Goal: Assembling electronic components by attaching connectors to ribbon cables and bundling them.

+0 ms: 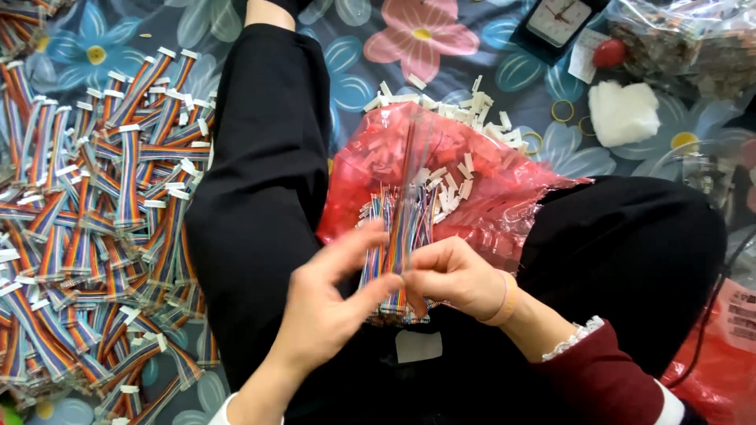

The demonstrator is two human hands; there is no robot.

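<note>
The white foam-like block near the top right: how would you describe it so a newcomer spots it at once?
Start from the flowered blue cloth covering the floor, and look to its upper right, beside the small square clock. Just below a little red round object lies the white block, soft-looking and lumpy. Unlike the tiny white connectors on the red bag, it is one large chunk.

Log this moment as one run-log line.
left hand: touching ribbon cable bundle | right hand: gripping bundle | red bag: white connectors
</note>
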